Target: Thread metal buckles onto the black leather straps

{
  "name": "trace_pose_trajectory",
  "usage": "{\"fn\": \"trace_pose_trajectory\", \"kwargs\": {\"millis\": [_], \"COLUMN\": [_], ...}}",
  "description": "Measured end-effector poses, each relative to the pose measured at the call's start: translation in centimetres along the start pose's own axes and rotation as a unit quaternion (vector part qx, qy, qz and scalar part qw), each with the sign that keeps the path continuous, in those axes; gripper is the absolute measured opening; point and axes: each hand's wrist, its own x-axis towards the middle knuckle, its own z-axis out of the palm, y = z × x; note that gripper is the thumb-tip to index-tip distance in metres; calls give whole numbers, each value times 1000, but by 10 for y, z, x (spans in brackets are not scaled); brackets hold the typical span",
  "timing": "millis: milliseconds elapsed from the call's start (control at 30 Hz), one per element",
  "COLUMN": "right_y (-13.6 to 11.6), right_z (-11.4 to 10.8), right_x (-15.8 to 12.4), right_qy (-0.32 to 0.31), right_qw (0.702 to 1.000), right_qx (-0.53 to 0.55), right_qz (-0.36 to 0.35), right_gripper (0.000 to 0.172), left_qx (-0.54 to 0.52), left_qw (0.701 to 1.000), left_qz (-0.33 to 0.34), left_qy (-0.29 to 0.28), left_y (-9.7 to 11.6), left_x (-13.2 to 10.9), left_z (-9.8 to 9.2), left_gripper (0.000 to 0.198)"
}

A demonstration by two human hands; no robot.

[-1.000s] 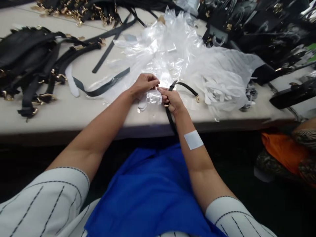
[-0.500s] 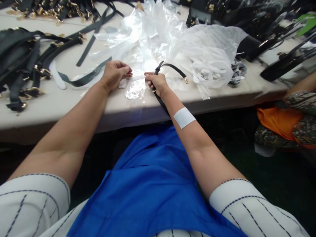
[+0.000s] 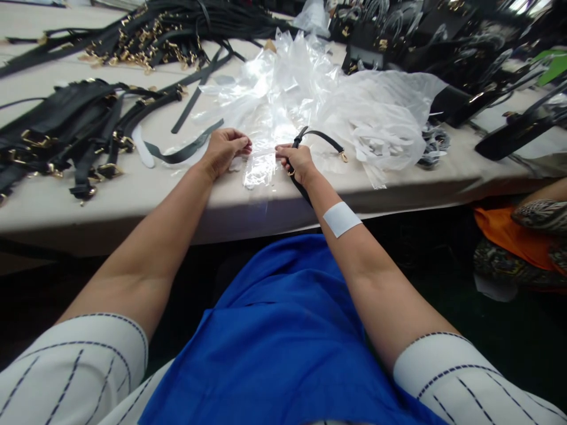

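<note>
My right hand point(image 3: 298, 160) is closed around a thin black strap point(image 3: 323, 136) with a gold clasp at its end. Part of that strap hangs past the wrist toward the table edge. Opposite it, my left hand point(image 3: 227, 150) has its thumb and fingers pinched at the edge of a clear plastic bag point(image 3: 261, 168). The bag lies flat between both hands and shines with glare. Beside my left wrist lies a loose dark strap point(image 3: 186, 151), with a white strip point(image 3: 142, 147) at its end.
Clear plastic bags point(image 3: 292, 77) are heaped behind my hands. Black straps with gold buckles point(image 3: 75, 124) lie in piles at left, more straps point(image 3: 163, 35) farther back. A bag of white strips point(image 3: 385, 127) sits right, near black handbags point(image 3: 509, 133). Another person's orange cloth point(image 3: 514, 233) shows at right.
The whole view has shifted, so the table and both hands appear a little lower and farther right. My hands keep much the same pose around the bag and strap.
</note>
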Motion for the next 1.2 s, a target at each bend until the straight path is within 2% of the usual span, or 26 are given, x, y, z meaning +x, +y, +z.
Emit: {"fn": "trace_pose_trajectory", "kwargs": {"millis": [233,567,667,800,933,1033,1100,1200], "right_y": [-1,-9,-11,-12,-9,-10,-13,-19], "right_z": [0,8,9,10,9,6,5,5], "right_x": [-2,-4,-4,-4,-1,1,0,-5], "right_qy": [2,-49,-31,-3,1,1,13,40], "right_qw": [1000,994,996,997,997,997,997,995], "right_qx": [-11,-89,-77,-59,-41,-21,-13,-3], "right_qz": [0,25,34,55,69,75,78,96], "right_gripper": [6,26,21,3,9,9,7,4], "left_qx": [19,114,167,230,331,403,439,479], "left_qw": [1000,993,985,973,943,914,898,878], "left_qz": [-21,-23,-22,-23,3,12,-6,-16], "left_qy": [2,-22,-19,3,35,43,34,-6], "left_y": [3,15,15,10,0,-4,-2,3], "left_x": [-1,-4,-3,-4,0,11,20,31], "left_z": [-1,-1,-2,-1,4,5,4,3], "left_gripper": [11,42,45,58,77,79,74,54]}}
